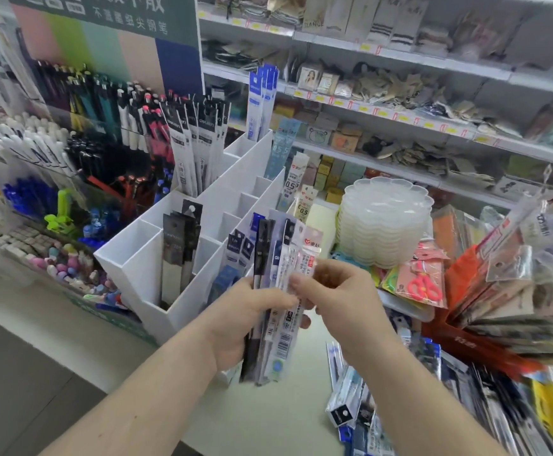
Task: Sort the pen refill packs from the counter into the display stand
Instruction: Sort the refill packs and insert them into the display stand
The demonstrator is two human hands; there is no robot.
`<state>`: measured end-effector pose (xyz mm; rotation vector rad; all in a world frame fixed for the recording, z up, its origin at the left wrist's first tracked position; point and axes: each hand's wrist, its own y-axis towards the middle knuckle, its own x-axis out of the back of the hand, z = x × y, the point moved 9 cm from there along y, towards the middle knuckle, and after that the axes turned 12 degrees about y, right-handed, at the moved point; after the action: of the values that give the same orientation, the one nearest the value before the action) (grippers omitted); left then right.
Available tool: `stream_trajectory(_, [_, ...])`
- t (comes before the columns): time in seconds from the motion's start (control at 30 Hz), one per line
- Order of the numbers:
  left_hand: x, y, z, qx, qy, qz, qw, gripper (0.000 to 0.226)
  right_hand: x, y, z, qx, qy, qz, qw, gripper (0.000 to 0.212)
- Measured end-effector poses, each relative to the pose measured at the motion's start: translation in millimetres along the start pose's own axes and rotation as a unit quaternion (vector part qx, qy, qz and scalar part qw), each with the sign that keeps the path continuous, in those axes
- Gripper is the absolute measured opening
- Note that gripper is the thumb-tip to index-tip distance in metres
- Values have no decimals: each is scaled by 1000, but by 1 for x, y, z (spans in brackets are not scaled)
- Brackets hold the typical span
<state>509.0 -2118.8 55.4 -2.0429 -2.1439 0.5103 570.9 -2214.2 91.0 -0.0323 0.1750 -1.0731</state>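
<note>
My left hand grips a fanned bundle of pen refill packs, upright, in front of the white display stand. My right hand pinches the frontmost clear pack with a red logo in that bundle. The stand has stepped compartments; black packs stand in a front slot, black-and-white packs in a rear slot, and blue packs at the back right. More refill packs lie loose on the counter at lower right.
A stack of clear flower-shaped trays stands behind my right hand. Scissors packs and hanging packets crowd the right. Pen displays fill the left; store shelves run behind. White counter top lies below my hands.
</note>
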Motion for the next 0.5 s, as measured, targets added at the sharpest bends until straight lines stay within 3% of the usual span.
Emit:
stream_trajectory(0.17, [2,7,2,15,-15,-34,999,22,46,-5,1,24,81,-112,990,18])
stream_trajectory(0.33, [-8,13,1,11,-19,-42,999,22,47,-11,4,7,147,-61,987,12])
stream_trajectory(0.5, [-15,16,0,8,24,-48,999,56,41,-14,4,17,185,-23,982,56])
